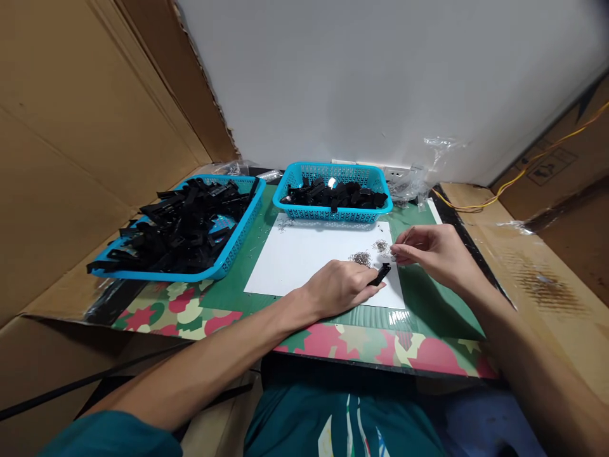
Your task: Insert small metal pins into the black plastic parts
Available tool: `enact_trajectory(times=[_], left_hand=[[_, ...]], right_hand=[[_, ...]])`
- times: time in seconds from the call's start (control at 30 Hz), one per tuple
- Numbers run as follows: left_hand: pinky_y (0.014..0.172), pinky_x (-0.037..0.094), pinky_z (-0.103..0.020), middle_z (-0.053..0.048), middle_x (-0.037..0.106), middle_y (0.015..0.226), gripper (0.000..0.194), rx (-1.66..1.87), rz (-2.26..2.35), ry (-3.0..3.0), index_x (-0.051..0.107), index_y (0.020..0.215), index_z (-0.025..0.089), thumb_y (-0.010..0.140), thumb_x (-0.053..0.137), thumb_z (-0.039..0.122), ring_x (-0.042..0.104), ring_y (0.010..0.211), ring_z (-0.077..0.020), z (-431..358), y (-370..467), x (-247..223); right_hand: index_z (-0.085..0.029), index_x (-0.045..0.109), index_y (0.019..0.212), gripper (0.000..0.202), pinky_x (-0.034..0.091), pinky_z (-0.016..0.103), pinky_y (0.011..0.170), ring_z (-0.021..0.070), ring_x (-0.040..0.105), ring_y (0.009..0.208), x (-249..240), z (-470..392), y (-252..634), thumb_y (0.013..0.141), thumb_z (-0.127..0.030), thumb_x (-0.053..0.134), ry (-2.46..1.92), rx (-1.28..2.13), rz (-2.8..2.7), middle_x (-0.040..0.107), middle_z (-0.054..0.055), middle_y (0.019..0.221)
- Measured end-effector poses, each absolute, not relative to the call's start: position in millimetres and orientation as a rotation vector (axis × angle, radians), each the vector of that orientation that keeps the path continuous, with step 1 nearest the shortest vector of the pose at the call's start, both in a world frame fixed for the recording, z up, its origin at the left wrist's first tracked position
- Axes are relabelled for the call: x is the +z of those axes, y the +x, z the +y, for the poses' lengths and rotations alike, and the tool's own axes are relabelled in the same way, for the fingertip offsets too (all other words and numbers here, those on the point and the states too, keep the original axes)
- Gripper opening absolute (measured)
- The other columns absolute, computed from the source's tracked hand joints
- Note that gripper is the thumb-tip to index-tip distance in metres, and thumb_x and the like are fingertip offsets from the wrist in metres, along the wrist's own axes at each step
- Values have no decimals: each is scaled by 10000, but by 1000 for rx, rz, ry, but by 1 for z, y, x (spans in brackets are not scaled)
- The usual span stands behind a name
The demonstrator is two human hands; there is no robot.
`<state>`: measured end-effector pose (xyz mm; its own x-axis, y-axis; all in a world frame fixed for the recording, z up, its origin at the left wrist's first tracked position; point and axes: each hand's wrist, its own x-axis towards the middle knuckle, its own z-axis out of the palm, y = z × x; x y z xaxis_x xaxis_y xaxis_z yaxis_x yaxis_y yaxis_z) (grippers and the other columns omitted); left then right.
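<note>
Black and narrow, the piece (382,274) juts from the left hand (340,289), gripped between thumb and fingers over the near right part of the white sheet (304,257). Just right of it, the right hand (428,251) has thumb and forefinger pressed together; anything pinched there is too small to tell. Beside them lie two little piles of tiny bits, a darker one (361,258) and a paler one (380,246), so small stock remains. The held piece is in neither container. The left blue basket (178,277) is heaped with long black parts, some over its rim; the far blue basket (309,214) carries a lower load. Which parts are finished cannot be told. Green covering shows on the surface (228,289).
</note>
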<state>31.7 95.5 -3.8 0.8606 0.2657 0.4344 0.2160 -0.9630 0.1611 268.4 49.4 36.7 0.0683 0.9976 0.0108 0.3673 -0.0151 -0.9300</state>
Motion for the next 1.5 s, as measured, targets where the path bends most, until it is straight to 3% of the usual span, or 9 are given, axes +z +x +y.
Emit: enact_trajectory(times=[0.13, 0.47, 0.83, 0.97, 1.27, 1.5], left_hand=[[555, 415, -304, -8, 665, 700, 313, 700, 383, 2953, 635, 888, 165, 1103, 494, 344, 670, 631, -163, 96, 32, -4], [558, 382, -306, -14, 668, 704, 309, 667, 367, 2930, 652, 895, 146, 1102, 507, 324, 651, 629, -160, 94, 33, 1], [555, 391, -302, -12, 649, 692, 300, 657, 386, 2930, 657, 918, 150, 1101, 500, 328, 647, 633, -163, 93, 34, -2], [544, 394, -306, -11, 639, 692, 288, 652, 388, 2933, 648, 926, 155, 1100, 499, 330, 636, 624, -165, 92, 34, -2], [554, 393, -290, -2, 626, 691, 296, 638, 386, 2851, 644, 898, 164, 1099, 496, 322, 615, 607, -150, 94, 34, 0], [611, 463, -270, -47, 746, 834, 207, 934, 544, 2568, 739, 1015, 148, 1045, 620, 315, 666, 678, -154, 98, 35, 3]], right_hand=[[-171, 715, 769, 493, 682, 374, 670, 248, 779, 675, 32, 51, 266, 714, -624, 903, -1518, 1051, -1382, 768, 97, 746], [-197, 696, 771, 465, 674, 358, 611, 266, 793, 649, 27, 50, 267, 819, -645, 811, -1573, 875, -1564, 775, 89, 728], [-215, 648, 728, 508, 632, 356, 551, 276, 781, 606, 32, 48, 263, 789, -694, 805, -1639, 756, -1568, 761, 81, 693], [-223, 636, 698, 462, 594, 353, 533, 265, 757, 581, 33, 47, 261, 827, -636, 797, -1659, 654, -1634, 752, 79, 655], [-211, 657, 676, 257, 554, 334, 565, 233, 721, 591, 32, 49, 259, 856, -334, 791, -1686, 585, -1710, 743, 61, 643], [-206, 655, 788, 272, 547, 328, 602, 218, 707, 618, 29, 53, 261, 920, -435, 720, -1512, 686, -1504, 714, 47, 683]])
